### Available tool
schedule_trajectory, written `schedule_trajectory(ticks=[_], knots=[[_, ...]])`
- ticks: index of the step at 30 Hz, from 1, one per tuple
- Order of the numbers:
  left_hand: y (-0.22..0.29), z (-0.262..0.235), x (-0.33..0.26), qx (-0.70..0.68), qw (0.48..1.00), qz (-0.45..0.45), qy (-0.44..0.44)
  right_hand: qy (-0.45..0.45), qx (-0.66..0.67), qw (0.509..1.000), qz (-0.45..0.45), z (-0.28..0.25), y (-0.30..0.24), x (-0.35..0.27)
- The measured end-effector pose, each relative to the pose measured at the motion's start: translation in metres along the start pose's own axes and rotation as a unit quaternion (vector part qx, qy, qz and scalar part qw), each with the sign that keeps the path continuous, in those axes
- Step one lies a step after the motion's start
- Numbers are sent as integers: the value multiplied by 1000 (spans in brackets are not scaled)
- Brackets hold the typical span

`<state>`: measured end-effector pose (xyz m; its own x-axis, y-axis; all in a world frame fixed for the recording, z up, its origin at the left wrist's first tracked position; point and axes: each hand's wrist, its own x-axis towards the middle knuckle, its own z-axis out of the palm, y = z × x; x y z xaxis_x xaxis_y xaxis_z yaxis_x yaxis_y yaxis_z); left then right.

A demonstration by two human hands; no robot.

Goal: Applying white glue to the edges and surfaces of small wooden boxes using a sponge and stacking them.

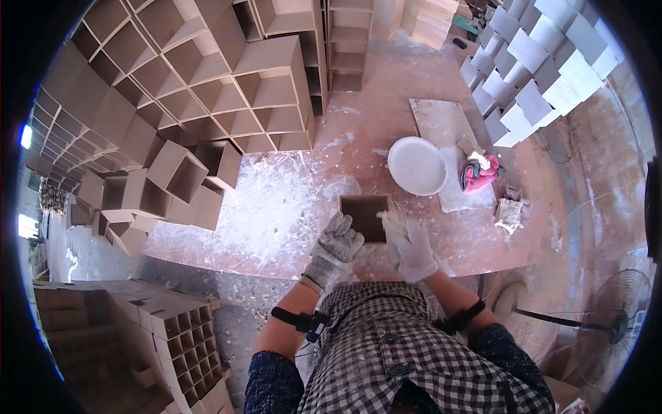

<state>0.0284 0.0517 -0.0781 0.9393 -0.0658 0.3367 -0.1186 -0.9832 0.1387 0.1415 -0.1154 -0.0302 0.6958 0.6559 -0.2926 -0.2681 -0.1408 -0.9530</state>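
A small open square wooden box (363, 215) stands on the dusty reddish workbench (289, 207) right in front of me. My left hand (336, 243), in a grey knit glove smeared with white, rests against the box's near left corner. My right hand (412, 245), in a white-caked glove, presses on the box's right side; whether it holds a small tool or rag I cannot tell. A round white basin (416, 165) of white paste sits just behind the box to the right.
Stacks of bare square wooden boxes (207, 90) fill the left and back. White-coated boxes (538, 69) are stacked at back right. A pink rag (477, 172) and a crumpled cloth (510, 212) lie right of the basin. A standing fan (614, 310) is at lower right.
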Motion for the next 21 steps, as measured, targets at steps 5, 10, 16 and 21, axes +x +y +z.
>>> schedule_trajectory(ticks=[5, 10, 16, 21], knots=[[-2, 9, -5, -16, 999, -1, 49, -29, 19, 998, -48, -25, 32, -18], [-6, 9, -7, 1, 1000, 1, -25, -15, 72, 995, -63, -10, -24, 53], [-7, 15, 0, -9, 1000, 6, -5, -46, 92, 993, -58, -3, -13, 51], [-10, 23, -8, -29, 1000, -3, 1, 81, -329, 847, -409, 0, 35, 17]])
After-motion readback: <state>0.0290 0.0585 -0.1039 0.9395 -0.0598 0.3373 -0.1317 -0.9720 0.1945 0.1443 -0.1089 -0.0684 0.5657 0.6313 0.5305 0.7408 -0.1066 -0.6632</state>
